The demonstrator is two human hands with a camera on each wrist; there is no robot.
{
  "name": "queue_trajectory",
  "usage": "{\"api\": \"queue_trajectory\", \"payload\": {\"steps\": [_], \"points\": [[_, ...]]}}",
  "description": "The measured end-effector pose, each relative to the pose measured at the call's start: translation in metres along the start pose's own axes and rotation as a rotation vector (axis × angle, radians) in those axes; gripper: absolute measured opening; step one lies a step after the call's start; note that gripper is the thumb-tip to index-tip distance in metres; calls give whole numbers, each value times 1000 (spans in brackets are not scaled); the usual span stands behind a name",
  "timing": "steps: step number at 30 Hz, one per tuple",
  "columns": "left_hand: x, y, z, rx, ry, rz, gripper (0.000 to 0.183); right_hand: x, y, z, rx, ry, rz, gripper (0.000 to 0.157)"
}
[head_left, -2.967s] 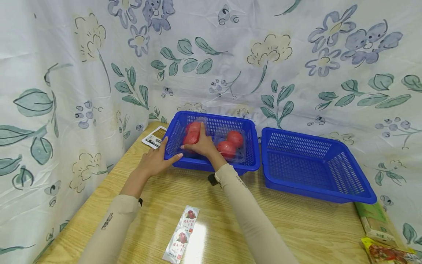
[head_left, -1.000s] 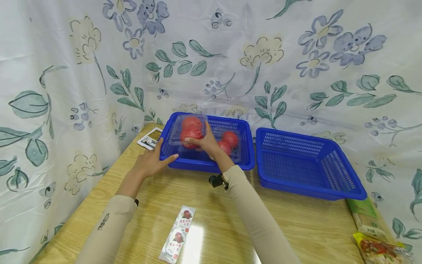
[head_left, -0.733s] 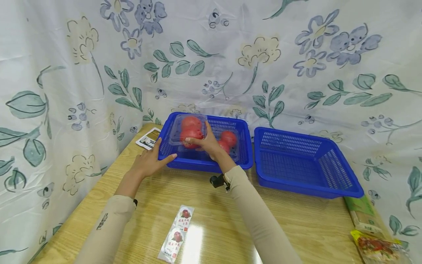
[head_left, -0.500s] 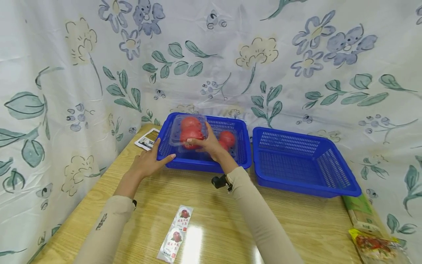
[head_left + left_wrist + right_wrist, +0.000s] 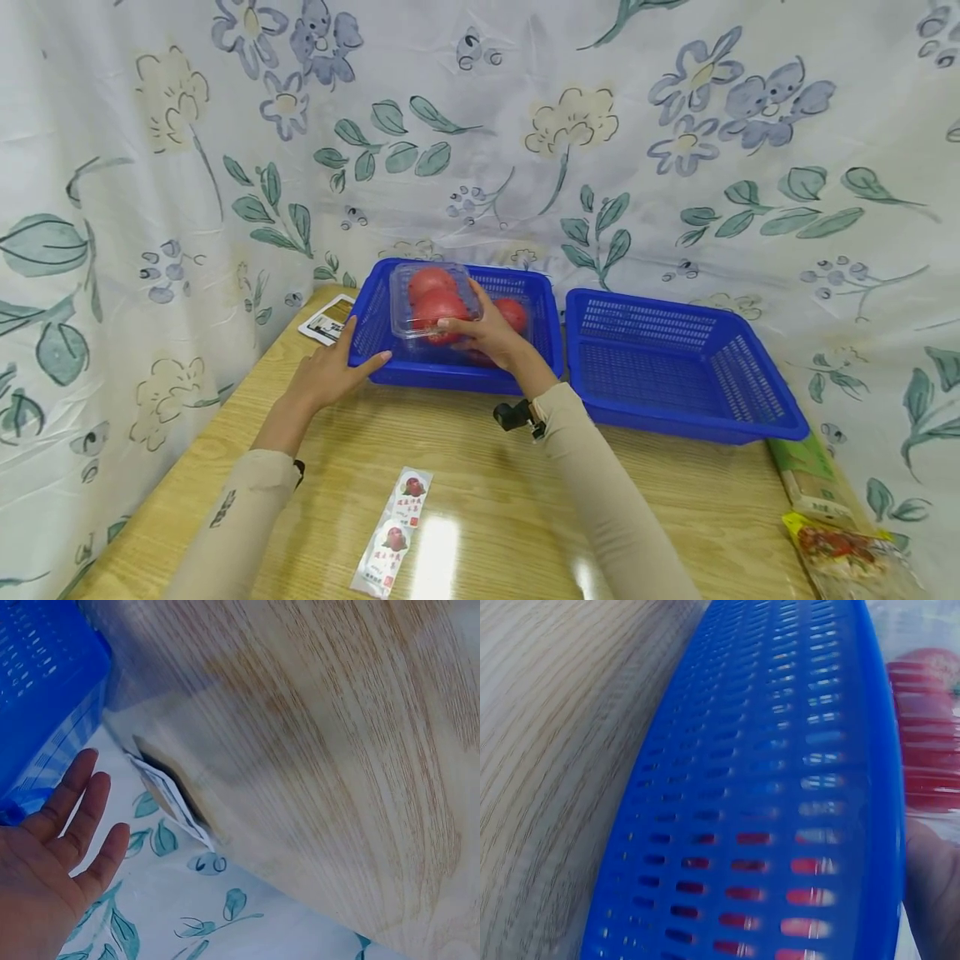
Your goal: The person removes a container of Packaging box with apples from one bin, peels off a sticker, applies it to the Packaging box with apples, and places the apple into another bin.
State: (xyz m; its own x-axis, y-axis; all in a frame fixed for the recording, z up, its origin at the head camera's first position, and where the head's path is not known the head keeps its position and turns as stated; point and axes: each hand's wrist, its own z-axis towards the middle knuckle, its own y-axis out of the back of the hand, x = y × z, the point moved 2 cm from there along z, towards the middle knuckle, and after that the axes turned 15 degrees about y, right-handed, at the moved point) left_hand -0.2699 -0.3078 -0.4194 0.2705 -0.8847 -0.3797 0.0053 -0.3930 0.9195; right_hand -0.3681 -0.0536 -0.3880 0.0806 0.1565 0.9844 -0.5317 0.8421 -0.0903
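My right hand [image 5: 491, 333] grips a clear plastic clamshell box [image 5: 401, 308] by its right side, thumb in front. Two red round fruits [image 5: 438, 308] show inside it. The box is raised over the left blue basket [image 5: 450, 379], slightly tilted. A second clear box with red fruit [image 5: 512, 312] lies in that basket, partly hidden behind my right hand. My left hand [image 5: 326, 371] rests at the basket's front left corner, thumb along the rim. In the left wrist view its fingers [image 5: 82, 817] extend beside the basket's outer wall. The right wrist view shows the perforated basket wall [image 5: 742, 787].
A second blue basket [image 5: 675, 408] stands to the right. A strip of fruit labels [image 5: 393, 533] lies on the wooden table [image 5: 480, 500]. A white-edged card [image 5: 327, 321] sits at the back left. Packaged goods [image 5: 847, 550] lie front right, and a floral curtain [image 5: 480, 167] hangs behind.
My right hand has turned the clamshell box face up and lifted it, moving it slightly right over the second box. The left hand stays at the corner; the view shifts right.
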Motion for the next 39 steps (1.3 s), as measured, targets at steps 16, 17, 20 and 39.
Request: {"api": "queue_trajectory", "payload": {"steps": [16, 17, 20, 39], "points": [[4, 2, -3, 5, -13, 5, 102, 12, 23, -28, 108, -6, 69, 89], [4, 2, -4, 4, -12, 3, 101, 12, 24, -30, 122, -2, 78, 89], [6, 4, -6, -9, -6, -8, 99, 15, 29, -35, 165, 16, 112, 89], [-21, 28, -23, -154, -192, -209, 77, 27, 53, -64, 399, 79, 191, 118]]}}
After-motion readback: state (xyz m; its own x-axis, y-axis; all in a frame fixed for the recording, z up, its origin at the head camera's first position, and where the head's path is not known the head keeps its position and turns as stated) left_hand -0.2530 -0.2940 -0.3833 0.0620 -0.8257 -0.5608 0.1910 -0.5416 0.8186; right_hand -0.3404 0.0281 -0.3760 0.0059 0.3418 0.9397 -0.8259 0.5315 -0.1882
